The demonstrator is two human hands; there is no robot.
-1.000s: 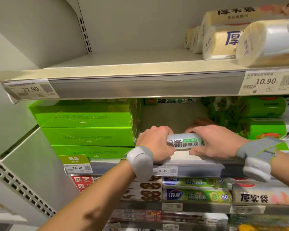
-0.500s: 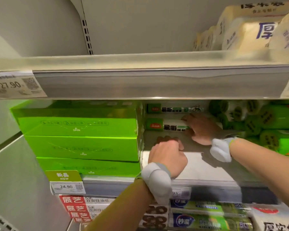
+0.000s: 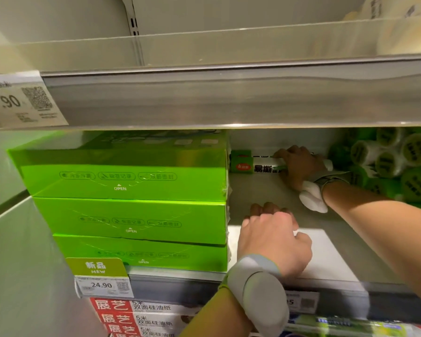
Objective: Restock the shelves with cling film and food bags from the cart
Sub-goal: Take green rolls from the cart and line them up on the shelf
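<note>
Deep on the middle shelf [image 3: 331, 261], at the far wall, the right hand [image 3: 299, 166] reaches in and grips a cling film roll [image 3: 258, 165] by its right end, fingers curled over the top and thumb below. The roll lies crosswise, its green left end just beside the stack of green boxes [image 3: 122, 181]. A second green end shows just above and behind it, mostly hidden. The left hand [image 3: 272, 237] rests nearer on the same shelf, knuckles up and fingers curled under toward the shelf floor, with nothing visible in it. It is well apart from the roll and close to the right face of the boxes. Each wrist carries a grey band: the left one [image 3: 258, 288] hangs over the shelf's front rail, and the right one [image 3: 314, 195] sits just behind the hand. The boxes are stacked three high on the left of the shelf, each marked OPEN on its front. On the right a pile of green rolls [image 3: 387, 161] faces outward, round ends showing. A 24.90 price tag [image 3: 102, 285] with a green flag sits under the boxes, and a 27.90 price tag [image 3: 17, 103] hangs on the upper shelf rail [image 3: 229, 98] at far left. Below, red and white packs [image 3: 131, 314] lie stacked.
</note>
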